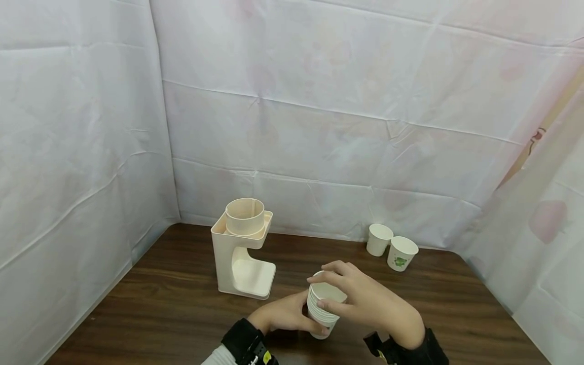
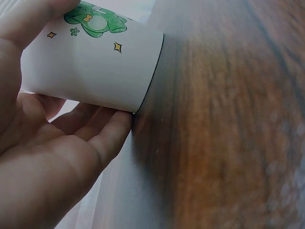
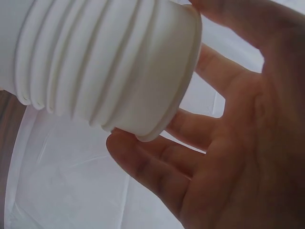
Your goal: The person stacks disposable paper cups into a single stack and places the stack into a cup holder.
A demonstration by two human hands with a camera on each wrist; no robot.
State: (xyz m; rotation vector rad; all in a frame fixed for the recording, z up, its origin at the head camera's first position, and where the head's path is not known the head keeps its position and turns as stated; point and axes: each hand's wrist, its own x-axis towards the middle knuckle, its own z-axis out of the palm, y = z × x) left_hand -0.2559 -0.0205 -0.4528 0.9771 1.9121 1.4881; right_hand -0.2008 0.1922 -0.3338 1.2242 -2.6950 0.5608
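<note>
Around stacked cups [image 1: 321, 313], loosely curved fingers [image 3: 148, 165]

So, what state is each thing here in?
Cup stack: nested, mouths up, held.
Left hand's fingers: curled around the stack's lower part.
Right hand's fingers: curved around its top rim.
Left loose cup: upright, open-topped.
Right loose cup: upright, open-topped.
Cream stand: upright.
Cylinder: on top of the stand, open at its top.
Cloth backdrop: hanging, creased.
</note>
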